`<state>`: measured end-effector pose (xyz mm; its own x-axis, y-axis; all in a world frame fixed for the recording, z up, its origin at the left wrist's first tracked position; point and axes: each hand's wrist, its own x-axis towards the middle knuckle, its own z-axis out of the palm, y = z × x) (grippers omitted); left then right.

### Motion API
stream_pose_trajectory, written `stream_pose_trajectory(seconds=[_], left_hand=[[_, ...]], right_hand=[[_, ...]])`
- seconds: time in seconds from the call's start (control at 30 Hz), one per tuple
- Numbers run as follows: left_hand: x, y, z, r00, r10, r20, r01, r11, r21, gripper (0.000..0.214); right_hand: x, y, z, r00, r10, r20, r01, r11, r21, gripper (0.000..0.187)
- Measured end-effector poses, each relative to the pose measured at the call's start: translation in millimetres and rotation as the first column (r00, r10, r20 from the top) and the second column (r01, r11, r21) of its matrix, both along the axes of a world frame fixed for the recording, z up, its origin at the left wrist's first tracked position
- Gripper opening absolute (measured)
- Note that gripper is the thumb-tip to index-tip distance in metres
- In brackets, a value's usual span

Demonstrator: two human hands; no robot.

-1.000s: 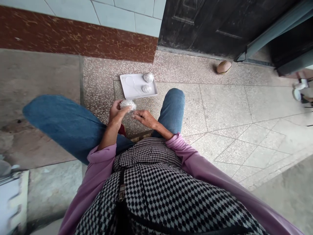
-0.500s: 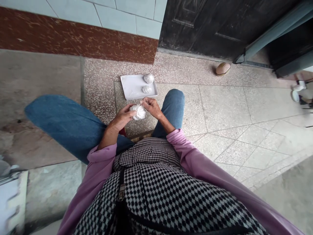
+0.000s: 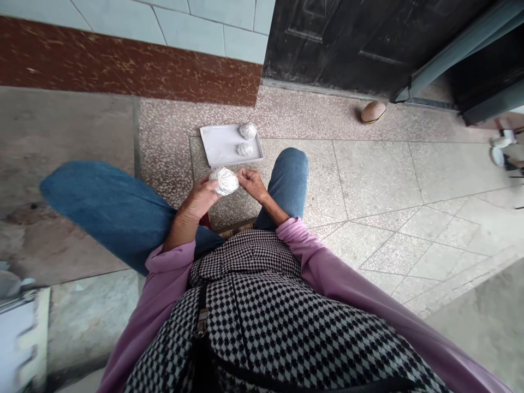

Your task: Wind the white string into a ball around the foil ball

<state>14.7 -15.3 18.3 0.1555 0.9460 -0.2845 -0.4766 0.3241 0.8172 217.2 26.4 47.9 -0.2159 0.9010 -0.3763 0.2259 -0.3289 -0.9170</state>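
Note:
My left hand point(image 3: 203, 197) is wrapped around the lower left side of a ball of shiny white yarn point(image 3: 225, 181), held up between my knees. Just right of the ball, my right hand point(image 3: 252, 184) has its thumb and fingertips pinched together; whatever is in the pinch is too fine to make out. Beyond my hands, a shallow white tray point(image 3: 219, 143) lies on the floor. On its right side rest two more white yarn balls, a larger one point(image 3: 248, 131) at the back and a smaller one point(image 3: 244, 149) nearer.
My bent knees in jeans flank the hands, the left knee point(image 3: 82, 180) and the right knee point(image 3: 291, 169). A tiled wall with a brown base point(image 3: 172, 73) and a dark door point(image 3: 327, 60) stand behind the tray. A round pinkish-tan object point(image 3: 373, 112) sits near the door.
The yarn ball has shifted slightly left and up and turned in my left hand. My right hand has come off its top, down to its right side, still pinched.

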Motion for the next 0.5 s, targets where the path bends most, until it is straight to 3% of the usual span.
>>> stream_pose_trajectory(seconds=[0.1,0.3,0.4,0.5], left_hand=[[-1.0,3.3,-0.8,0.998,0.055,0.021,-0.056,0.998,0.042,0.061],[-1.3,9.3,-13.7,0.970,0.238,-0.045,-0.237,0.971,0.038,0.065],[-4.2,10.9,-18.4,0.937,0.294,-0.189,-0.298,0.955,0.009,0.069],[-7.0,11.1,-15.5,0.882,0.230,-0.412,-0.258,0.966,-0.013,0.071]], right_hand=[[-0.4,-8.5,-5.6,0.997,0.058,0.043,-0.060,0.997,0.038,0.068],[-4.6,-31.4,-4.1,0.962,0.272,0.023,-0.273,0.955,0.120,0.053],[-7.6,-36.2,0.0,0.934,0.356,0.016,-0.354,0.923,0.151,0.062],[-5.6,-29.6,5.4,0.924,0.381,-0.008,-0.372,0.907,0.199,0.065]])
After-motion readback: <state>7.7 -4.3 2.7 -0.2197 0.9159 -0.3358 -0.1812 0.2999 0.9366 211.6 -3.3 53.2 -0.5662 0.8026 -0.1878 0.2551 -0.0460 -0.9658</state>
